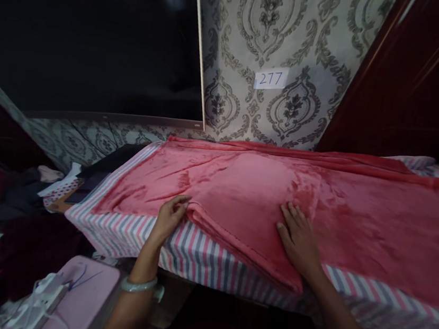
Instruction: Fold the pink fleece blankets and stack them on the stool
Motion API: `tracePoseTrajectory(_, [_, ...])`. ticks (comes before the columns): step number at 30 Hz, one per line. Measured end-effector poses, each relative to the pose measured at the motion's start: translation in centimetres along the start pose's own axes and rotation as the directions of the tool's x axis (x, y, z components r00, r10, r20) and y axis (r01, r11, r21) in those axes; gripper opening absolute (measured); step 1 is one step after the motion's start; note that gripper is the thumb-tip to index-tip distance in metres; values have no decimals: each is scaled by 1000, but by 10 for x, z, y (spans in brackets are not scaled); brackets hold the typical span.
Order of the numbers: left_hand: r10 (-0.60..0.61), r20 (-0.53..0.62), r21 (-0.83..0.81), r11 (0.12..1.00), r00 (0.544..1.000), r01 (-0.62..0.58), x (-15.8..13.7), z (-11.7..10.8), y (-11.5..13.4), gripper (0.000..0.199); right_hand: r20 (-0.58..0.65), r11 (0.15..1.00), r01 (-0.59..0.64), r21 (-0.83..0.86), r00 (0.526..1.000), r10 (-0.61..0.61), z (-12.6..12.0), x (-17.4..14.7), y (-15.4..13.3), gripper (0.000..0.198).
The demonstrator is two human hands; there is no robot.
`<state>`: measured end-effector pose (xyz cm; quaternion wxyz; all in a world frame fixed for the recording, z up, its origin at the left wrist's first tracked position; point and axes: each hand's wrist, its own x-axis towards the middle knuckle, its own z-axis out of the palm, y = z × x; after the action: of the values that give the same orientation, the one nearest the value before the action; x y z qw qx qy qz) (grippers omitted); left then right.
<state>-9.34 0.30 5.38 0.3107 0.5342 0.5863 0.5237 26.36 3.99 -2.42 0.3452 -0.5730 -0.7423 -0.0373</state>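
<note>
A coral-red plush blanket [376,221] lies spread along a table covered with a striped cloth [208,254]. Its middle part is folded into a thick, layered panel [247,200], whose near corner hangs slightly over the table's front edge. My left hand [171,217] has its fingers closed at the left corner of this panel, with the thumb against the edge. On the panel's right side my right hand [300,241] rests flat, palm down, fingers stretched out. A long rolled or bunched fold [304,156] of the blanket runs along the back.
A large dark television screen [99,37] stands behind the table's left end. Lower left is a pink stool or box [92,287] bearing a white power strip [36,305] with cables. Clothes [20,252] are piled at the left. A dark red door or panel [413,81] rises at the right.
</note>
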Motion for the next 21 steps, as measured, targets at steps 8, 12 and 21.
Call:
tracePoseTrajectory(8, [266, 58, 424, 866, 962, -265, 9, 5, -13, 22, 7, 1000, 2, -20, 1000, -2, -2, 1, 0, 54])
tracePoseTrajectory(12, [357, -38, 467, 832, 933, -299, -3, 0, -17, 20, -5, 1000, 1, 2, 1000, -1, 0, 0, 0, 55])
tracePoseTrajectory(21, [316, -60, 432, 863, 947, -261, -13, 2, -26, 21, 4, 996, -1, 93, 1000, 1, -21, 5, -11, 51])
